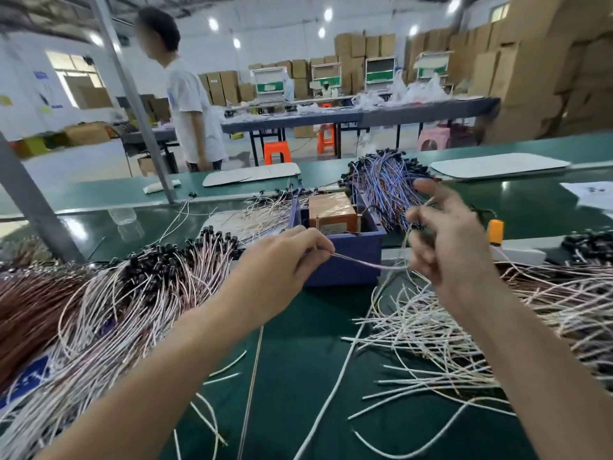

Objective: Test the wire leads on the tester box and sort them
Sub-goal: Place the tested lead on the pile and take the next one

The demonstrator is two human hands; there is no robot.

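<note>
head | left hand point(282, 260) fingers pinch thin pale wire lead point(365, 262), right hand point(454, 240) fingers curl on its other end, just before blue plastic tester box point(341, 257) | black-capped white lead heap point(149, 283) left of box, blue-violet wire bundle point(384, 184) behind, loose white leads point(431, 327) right, on green counter point(298, 360)

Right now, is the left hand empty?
No: the left hand pinches one end of a lead that runs to the right hand, in front of the box.

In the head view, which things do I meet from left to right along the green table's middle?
Reddish-brown wire bundle, white black-capped wire leads, left hand pinching a thin pale wire lead, blue plastic tester box, right hand, small orange block.
</note>
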